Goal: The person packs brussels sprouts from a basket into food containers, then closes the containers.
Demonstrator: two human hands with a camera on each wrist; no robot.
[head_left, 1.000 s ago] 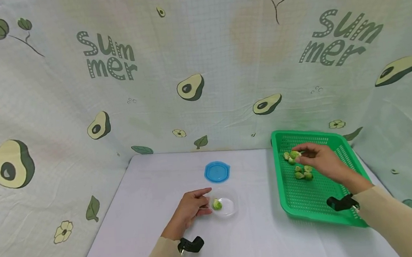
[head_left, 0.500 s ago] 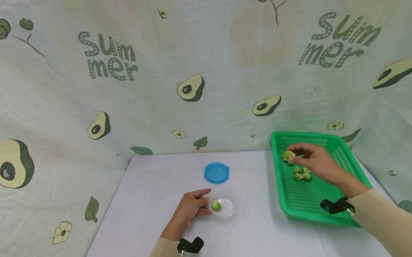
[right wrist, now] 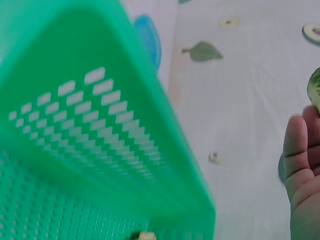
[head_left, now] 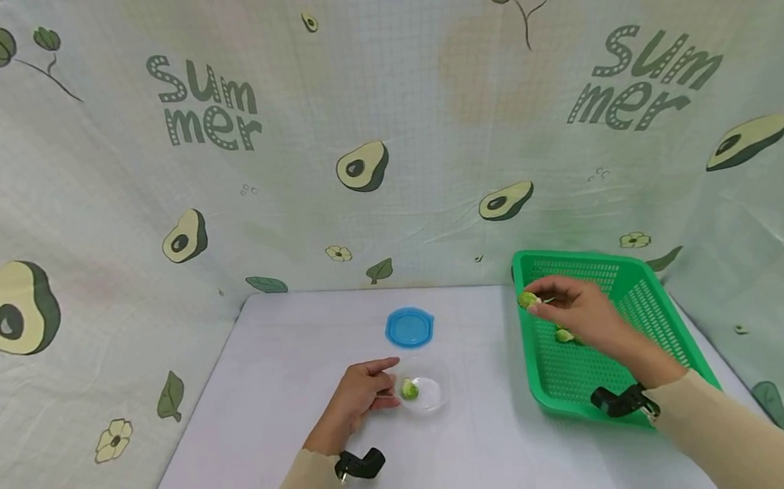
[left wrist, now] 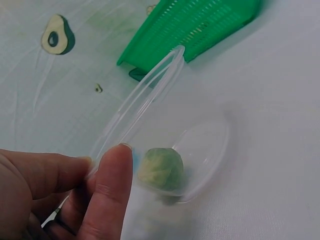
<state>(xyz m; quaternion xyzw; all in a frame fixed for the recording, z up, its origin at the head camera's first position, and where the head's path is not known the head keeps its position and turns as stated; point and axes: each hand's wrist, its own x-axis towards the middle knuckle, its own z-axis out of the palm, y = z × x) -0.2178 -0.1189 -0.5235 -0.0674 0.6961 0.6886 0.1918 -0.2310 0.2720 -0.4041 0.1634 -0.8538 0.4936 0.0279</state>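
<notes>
In the head view, my left hand pinches the rim of a clear round plastic bowl standing on the table. Inside the bowl lies one green Brussels sprout, also visible through the clear wall in the left wrist view, next to my left hand's fingers. My right hand holds another Brussels sprout between thumb and fingertips, above the left rim of a green plastic basket. More sprouts lie in the basket, partly hidden under the right hand.
A blue lid lies flat behind the bowl. White cloth covers the table, and a printed curtain rises along its back and sides. The basket's raised rim stands between the right hand and the bowl.
My right hand has moved left with the sprout, from over the basket's inside to its left rim. The left hand and the bowl have stayed in place.
</notes>
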